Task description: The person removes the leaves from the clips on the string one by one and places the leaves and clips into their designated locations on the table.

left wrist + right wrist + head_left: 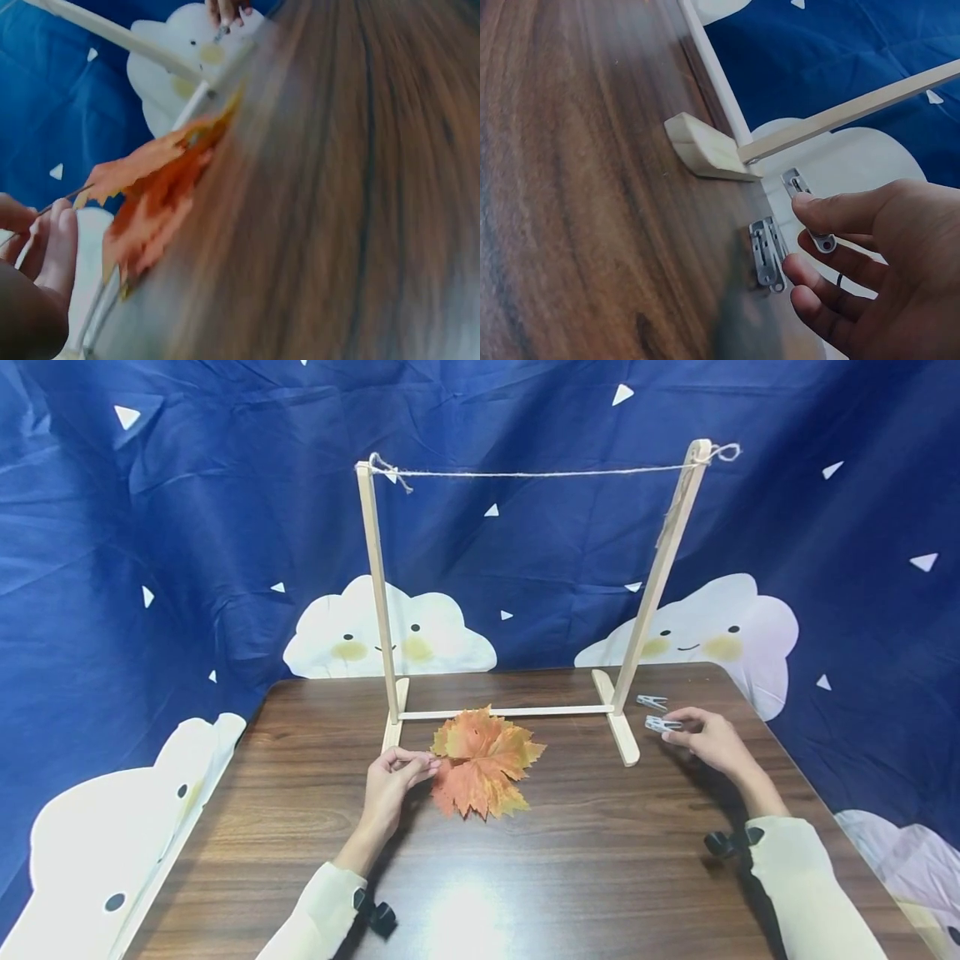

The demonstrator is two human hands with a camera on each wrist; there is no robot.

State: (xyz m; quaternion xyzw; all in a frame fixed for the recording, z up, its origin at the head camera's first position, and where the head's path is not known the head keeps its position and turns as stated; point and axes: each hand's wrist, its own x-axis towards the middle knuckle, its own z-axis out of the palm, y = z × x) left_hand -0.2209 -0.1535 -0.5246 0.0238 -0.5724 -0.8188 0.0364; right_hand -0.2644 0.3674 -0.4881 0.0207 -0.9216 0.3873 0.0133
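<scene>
My left hand (396,785) pinches a thin stem (66,196) of the orange and yellow maple leaves (483,764), which overlap and spread to the right of the fingers. In the left wrist view one leaf tilts above another. My right hand (708,742) holds a grey clothespin (823,240) between thumb and fingers, close over the table at the right. A second grey clothespin (766,255) lies on the table just beside the fingertips.
A wooden frame (648,602) stands at the back of the brown table (585,852). Twine (525,474) runs between its two post tops, and a low crossbar (570,711) joins its feet behind the leaves. A blue curtain (525,410) with clouds hangs behind.
</scene>
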